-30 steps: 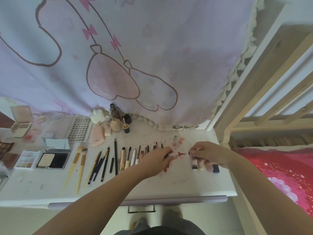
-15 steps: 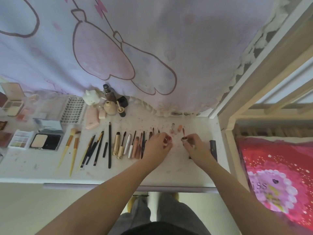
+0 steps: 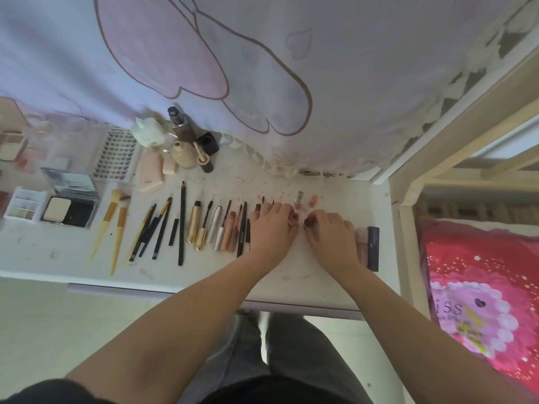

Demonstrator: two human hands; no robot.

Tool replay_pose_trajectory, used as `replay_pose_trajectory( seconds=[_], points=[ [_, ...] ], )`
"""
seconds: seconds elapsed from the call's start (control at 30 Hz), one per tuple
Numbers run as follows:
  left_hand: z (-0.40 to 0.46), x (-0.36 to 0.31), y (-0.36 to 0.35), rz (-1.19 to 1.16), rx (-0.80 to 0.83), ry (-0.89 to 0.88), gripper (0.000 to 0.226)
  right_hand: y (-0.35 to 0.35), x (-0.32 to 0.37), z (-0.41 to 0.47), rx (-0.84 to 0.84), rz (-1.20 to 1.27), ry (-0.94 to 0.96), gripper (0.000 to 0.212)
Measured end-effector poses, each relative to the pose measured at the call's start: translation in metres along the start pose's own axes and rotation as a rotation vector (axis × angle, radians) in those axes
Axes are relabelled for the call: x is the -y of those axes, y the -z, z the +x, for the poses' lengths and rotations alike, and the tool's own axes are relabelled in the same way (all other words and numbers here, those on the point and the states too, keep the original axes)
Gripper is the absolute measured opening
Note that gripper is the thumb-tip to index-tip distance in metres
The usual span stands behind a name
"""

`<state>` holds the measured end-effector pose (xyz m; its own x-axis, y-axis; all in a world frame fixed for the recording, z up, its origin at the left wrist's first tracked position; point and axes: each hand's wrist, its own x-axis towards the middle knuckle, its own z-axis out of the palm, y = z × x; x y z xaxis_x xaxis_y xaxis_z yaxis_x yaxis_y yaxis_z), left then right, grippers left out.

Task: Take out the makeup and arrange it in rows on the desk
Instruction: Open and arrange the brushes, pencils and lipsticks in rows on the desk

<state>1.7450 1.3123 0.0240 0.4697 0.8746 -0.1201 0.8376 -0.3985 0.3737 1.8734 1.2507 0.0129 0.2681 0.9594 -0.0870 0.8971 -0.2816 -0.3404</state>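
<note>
- A row of makeup is lying across the white table [image 3: 291, 275]: two yellow-handled brushes [image 3: 112, 225] at the left, then dark pencils [image 3: 157, 228], one long black pencil [image 3: 182, 223], a gold tube [image 3: 193, 221], mascara wands and pinkish tubes [image 3: 230, 231] toward the middle.
- The left hand [image 3: 272, 228] is resting palm-down at the right end of that row, its fingers curling onto a small dark red item [image 3: 294, 218]; whether they are truly pinching it, I cannot tell.
- The right hand [image 3: 331, 233] is lying just right of it, fingers bent over a dark brown item [image 3: 310, 222], grip equally unclear.
- A pale tube and a dark navy tube [image 3: 372, 247] are lying just right of the right hand.
- A small clear bottle [image 3: 298, 198] and a peach cap [image 3: 313, 200] are sitting just beyond the hands.
- Far left, an open powder compact [image 3: 68, 209], a small palette [image 3: 24, 205] and a lash tray [image 3: 116, 156] are lying.
- A printed curtain [image 3: 262, 68] is hanging behind; a red bedspread [image 3: 481, 287] is showing at right.
</note>
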Motion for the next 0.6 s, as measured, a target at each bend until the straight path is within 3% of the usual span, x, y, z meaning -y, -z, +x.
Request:
replay_pose_trajectory(
  seconds=[0.2, 0.33, 0.47, 0.6],
  points=[
    [-0.011, 0.005, 0.006, -0.076, -0.04, 0.053, 0.037, 0.007, -0.005, 0.005, 0.036, -0.118, 0.02, 0.033],
    [-0.044, 0.009, 0.007, -0.143, -0.125, 0.045, 0.024, 0.04, -0.041, 0.011, 0.052, -0.027, 0.002, 0.023],
    [-0.053, -0.022, -0.012, -0.218, 0.115, -0.099, 0.02, 0.057, -0.055, 0.029, 0.252, -0.191, -0.001, 0.025],
    [-0.036, -0.06, -0.036, -0.027, 0.158, -0.037, 0.036, 0.052, -0.043, 0.038, 0.335, -0.259, 0.067, 0.029]
  ],
)
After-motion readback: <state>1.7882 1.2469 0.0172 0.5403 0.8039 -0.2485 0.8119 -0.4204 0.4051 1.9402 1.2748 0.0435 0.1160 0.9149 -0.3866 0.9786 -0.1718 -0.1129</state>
